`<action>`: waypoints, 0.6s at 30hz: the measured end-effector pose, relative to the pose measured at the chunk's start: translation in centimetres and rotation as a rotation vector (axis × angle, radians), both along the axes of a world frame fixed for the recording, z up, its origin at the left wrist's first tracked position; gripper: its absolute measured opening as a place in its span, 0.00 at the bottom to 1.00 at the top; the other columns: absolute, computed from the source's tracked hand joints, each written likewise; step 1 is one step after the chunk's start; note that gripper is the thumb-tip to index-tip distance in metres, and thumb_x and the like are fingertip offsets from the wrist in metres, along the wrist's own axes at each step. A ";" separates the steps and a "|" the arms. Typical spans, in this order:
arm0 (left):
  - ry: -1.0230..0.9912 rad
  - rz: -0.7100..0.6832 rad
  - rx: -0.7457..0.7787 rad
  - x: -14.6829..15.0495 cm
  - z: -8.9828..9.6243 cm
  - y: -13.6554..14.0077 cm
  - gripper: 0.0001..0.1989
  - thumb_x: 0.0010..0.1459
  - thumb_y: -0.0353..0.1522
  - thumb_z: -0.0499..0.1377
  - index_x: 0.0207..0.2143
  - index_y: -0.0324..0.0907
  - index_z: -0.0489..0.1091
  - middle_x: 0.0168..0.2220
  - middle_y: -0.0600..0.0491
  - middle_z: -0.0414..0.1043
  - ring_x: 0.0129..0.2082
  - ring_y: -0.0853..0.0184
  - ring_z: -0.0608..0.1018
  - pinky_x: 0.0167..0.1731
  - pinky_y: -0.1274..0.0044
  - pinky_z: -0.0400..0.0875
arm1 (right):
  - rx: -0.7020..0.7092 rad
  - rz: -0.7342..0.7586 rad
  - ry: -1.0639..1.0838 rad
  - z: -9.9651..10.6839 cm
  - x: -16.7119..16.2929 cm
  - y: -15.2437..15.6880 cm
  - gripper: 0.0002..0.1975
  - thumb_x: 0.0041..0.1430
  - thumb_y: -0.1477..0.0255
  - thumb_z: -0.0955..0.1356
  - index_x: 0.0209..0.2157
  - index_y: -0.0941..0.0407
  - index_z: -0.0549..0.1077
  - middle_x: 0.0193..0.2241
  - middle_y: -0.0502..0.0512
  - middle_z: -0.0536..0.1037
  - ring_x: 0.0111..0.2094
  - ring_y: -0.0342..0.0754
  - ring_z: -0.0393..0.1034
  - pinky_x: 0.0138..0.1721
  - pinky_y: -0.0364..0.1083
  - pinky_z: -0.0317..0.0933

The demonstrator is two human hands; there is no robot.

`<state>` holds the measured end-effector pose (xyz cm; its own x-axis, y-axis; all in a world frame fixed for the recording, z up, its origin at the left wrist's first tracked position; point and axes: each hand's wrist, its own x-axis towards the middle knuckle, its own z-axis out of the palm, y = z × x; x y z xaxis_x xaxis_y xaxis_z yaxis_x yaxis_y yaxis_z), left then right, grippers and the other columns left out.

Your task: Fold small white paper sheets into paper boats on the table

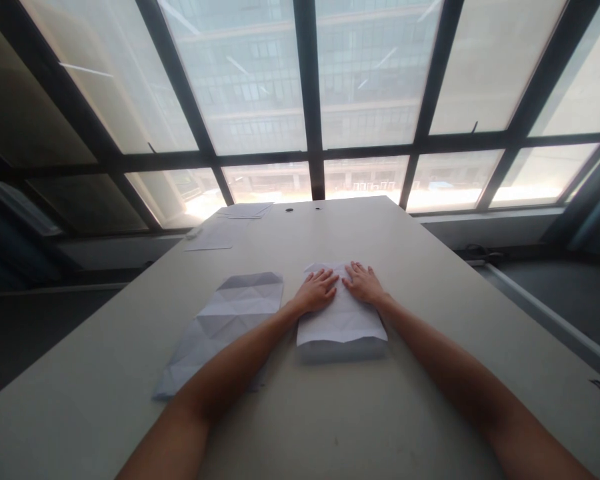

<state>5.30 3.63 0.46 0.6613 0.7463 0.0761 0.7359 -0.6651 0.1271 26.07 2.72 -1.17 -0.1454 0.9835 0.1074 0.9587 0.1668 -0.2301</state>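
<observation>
A creased sheet of white paper lies on the table in front of me, its near edge lifted a little and casting a shadow. On its upper left part rests my left hand, palm down with the fingers stretched out. My right hand presses flat on the upper right part, fingers spread. Both hands touch the paper without gripping it. To the left lies a second folded-and-creased sheet, with rows of crossing fold lines; my left forearm hides part of it.
Several flat white sheets lie at the table's far left. Two small dark round spots, one a hole, are near the far edge of the white table. Large windows stand beyond. A dark mark is at the right edge.
</observation>
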 end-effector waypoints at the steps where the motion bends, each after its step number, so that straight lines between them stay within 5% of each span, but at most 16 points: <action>1: 0.006 0.009 0.000 -0.1 0.0 0.1 0.27 0.69 0.43 0.43 0.68 0.50 0.53 0.71 0.53 0.47 0.70 0.58 0.50 0.66 0.60 0.45 | -0.007 -0.015 -0.010 0.0 0.2 0.1 0.31 0.69 0.57 0.54 0.67 0.59 0.55 0.69 0.64 0.50 0.69 0.56 0.41 0.66 0.62 0.33; 6: 0.033 0.160 -0.006 -0.7 0.1 0.8 0.31 0.67 0.51 0.42 0.68 0.53 0.51 0.71 0.53 0.45 0.69 0.48 0.48 0.64 0.53 0.43 | -0.008 -0.091 -0.027 0.1 0.9 0.3 0.32 0.69 0.59 0.55 0.67 0.62 0.55 0.69 0.65 0.50 0.69 0.58 0.41 0.66 0.63 0.33; 11: 0.047 0.192 -0.006 -0.8 0.0 1.0 0.32 0.66 0.52 0.42 0.69 0.53 0.50 0.71 0.52 0.44 0.69 0.48 0.48 0.64 0.52 0.42 | 0.033 -0.123 -0.004 -0.1 0.9 0.1 0.32 0.68 0.61 0.56 0.66 0.66 0.56 0.68 0.69 0.52 0.69 0.59 0.42 0.66 0.62 0.36; 15: 0.036 0.184 -0.003 -0.7 0.0 0.9 0.32 0.66 0.52 0.42 0.68 0.52 0.50 0.71 0.51 0.44 0.69 0.48 0.49 0.64 0.52 0.42 | 0.152 -0.144 0.034 0.3 0.6 -0.3 0.29 0.66 0.64 0.59 0.64 0.65 0.60 0.67 0.71 0.54 0.69 0.60 0.42 0.66 0.62 0.36; 18: 0.020 0.179 0.011 -0.7 -0.1 0.8 0.32 0.66 0.52 0.42 0.68 0.52 0.51 0.71 0.51 0.45 0.69 0.47 0.49 0.63 0.51 0.43 | 0.292 -0.020 0.069 0.9 -0.3 -1.1 0.29 0.65 0.67 0.61 0.65 0.62 0.59 0.68 0.67 0.51 0.70 0.56 0.37 0.67 0.59 0.32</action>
<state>4.57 4.43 0.36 0.5191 0.8515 0.0732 0.8452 -0.5242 0.1043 25.80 1.66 -0.31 -0.1088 0.9122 0.3951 0.9463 0.2168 -0.2399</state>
